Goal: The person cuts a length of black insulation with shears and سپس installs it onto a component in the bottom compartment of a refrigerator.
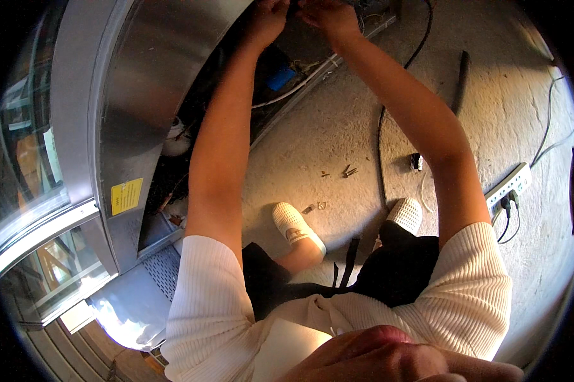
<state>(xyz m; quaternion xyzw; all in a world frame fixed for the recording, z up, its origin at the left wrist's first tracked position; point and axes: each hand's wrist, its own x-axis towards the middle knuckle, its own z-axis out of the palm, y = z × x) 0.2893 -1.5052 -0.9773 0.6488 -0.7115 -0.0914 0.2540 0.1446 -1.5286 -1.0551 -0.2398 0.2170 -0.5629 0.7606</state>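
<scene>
Both arms reach far forward into the open lower compartment of a stainless steel cabinet [144, 83]. At the top edge of the head view, my left hand [266, 24] has its fingers curled, partly cut off by the frame. My right hand [330, 18] is close beside it on the right, fingers bent together and pointing toward the left hand. Whatever lies between the fingers is dark and I cannot make it out. Below the hands, inside the compartment, are a blue part [280, 78], thin wires and a pale cable [293, 91] along the frame's lower rail.
Several screws [350, 170] lie on the concrete floor near my feet. A black cable [381, 146] runs past my right shoe. Further right are a dark tube [461, 83] and a white power strip [508, 188] with black plugs. A yellow label [126, 196] marks the cabinet's panel.
</scene>
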